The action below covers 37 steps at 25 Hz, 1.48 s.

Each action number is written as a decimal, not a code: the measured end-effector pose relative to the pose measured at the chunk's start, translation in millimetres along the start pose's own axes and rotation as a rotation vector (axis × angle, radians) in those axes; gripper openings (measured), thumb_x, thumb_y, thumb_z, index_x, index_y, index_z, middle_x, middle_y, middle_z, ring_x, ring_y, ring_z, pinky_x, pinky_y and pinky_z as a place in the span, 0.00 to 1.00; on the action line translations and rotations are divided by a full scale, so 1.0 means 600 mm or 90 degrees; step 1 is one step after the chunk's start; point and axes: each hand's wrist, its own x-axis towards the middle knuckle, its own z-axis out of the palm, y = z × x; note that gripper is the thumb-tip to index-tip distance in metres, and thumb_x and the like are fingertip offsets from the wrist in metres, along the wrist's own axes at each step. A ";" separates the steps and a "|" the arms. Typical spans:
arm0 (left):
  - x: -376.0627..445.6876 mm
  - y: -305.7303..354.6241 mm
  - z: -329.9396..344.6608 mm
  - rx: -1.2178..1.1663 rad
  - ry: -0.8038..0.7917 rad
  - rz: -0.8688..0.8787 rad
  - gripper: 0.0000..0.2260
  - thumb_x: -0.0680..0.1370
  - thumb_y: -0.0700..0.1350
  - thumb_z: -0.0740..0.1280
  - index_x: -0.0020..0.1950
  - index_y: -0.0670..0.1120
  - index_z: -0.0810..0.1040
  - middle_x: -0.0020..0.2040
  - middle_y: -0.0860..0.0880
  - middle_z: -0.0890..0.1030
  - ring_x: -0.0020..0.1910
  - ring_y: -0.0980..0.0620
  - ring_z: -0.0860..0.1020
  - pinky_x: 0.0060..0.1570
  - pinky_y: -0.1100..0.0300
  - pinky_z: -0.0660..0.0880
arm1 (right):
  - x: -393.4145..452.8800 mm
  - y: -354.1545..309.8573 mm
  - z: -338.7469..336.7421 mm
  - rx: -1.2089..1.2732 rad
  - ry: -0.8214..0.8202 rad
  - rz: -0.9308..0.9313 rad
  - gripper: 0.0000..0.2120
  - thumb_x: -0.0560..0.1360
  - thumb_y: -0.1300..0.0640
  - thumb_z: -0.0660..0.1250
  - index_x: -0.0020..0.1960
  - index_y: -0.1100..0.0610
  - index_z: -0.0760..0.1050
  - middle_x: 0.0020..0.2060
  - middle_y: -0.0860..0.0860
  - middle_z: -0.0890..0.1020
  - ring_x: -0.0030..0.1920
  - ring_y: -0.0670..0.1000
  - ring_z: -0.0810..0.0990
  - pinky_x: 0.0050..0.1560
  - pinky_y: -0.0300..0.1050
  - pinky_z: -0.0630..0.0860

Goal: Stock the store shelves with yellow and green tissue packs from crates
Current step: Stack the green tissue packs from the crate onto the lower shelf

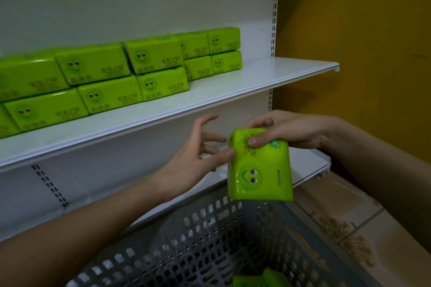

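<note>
A green tissue pack (260, 170) with a smiley face hangs upright above the grey crate (210, 235). My right hand (286, 129) grips its top end, thumb on the front. My left hand (198, 154) is spread open beside the pack, its thumb tip touching the pack's left edge. Several green tissue packs (109, 79) stand in two layers on the white shelf (233, 91), filling its left and middle. Two more green packs (258, 279) lie at the crate's bottom.
The right end of the shelf (291, 70) is bare. A lower white shelf (307, 170) sits behind the held pack. An orange wall (361, 42) stands to the right, and tiled floor (349, 223) lies beside the crate.
</note>
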 end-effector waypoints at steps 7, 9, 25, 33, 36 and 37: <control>0.067 0.059 0.013 -0.242 0.089 -0.155 0.26 0.74 0.44 0.73 0.68 0.52 0.68 0.57 0.42 0.81 0.43 0.50 0.82 0.34 0.58 0.77 | 0.020 -0.063 -0.006 -0.139 0.367 -0.119 0.21 0.70 0.48 0.74 0.61 0.49 0.76 0.57 0.49 0.78 0.55 0.48 0.80 0.53 0.40 0.77; 0.094 0.075 0.013 -0.342 0.203 -0.156 0.25 0.74 0.43 0.73 0.68 0.51 0.66 0.59 0.45 0.79 0.49 0.46 0.82 0.37 0.56 0.80 | 0.026 -0.080 -0.017 -0.188 0.521 -0.185 0.21 0.73 0.46 0.72 0.64 0.47 0.72 0.61 0.50 0.72 0.57 0.48 0.76 0.54 0.40 0.74; 0.185 0.080 -0.050 0.616 0.292 -0.022 0.30 0.77 0.45 0.65 0.77 0.46 0.58 0.75 0.44 0.57 0.72 0.42 0.60 0.69 0.51 0.62 | 0.188 -0.075 -0.060 -0.472 0.607 -0.191 0.17 0.78 0.60 0.65 0.65 0.47 0.77 0.65 0.54 0.70 0.62 0.59 0.67 0.64 0.42 0.61; 0.227 0.052 -0.057 0.730 0.224 -0.031 0.25 0.79 0.54 0.61 0.71 0.41 0.65 0.69 0.42 0.68 0.69 0.42 0.63 0.67 0.50 0.62 | 0.273 -0.095 -0.051 -0.428 0.556 -0.221 0.24 0.76 0.68 0.57 0.66 0.51 0.77 0.67 0.54 0.74 0.67 0.60 0.67 0.64 0.40 0.60; 0.230 0.042 -0.056 0.677 0.204 0.000 0.20 0.79 0.49 0.62 0.67 0.40 0.68 0.65 0.40 0.71 0.66 0.41 0.66 0.66 0.52 0.59 | 0.286 -0.094 -0.049 -0.417 0.452 -0.158 0.26 0.79 0.63 0.55 0.76 0.50 0.63 0.77 0.52 0.60 0.76 0.60 0.54 0.75 0.49 0.52; 0.229 0.040 -0.055 0.651 0.216 0.025 0.19 0.79 0.47 0.63 0.67 0.40 0.69 0.64 0.40 0.73 0.65 0.41 0.67 0.65 0.53 0.59 | 0.283 -0.094 -0.047 -0.431 0.454 -0.151 0.27 0.79 0.63 0.55 0.77 0.51 0.59 0.78 0.52 0.56 0.77 0.59 0.50 0.76 0.52 0.49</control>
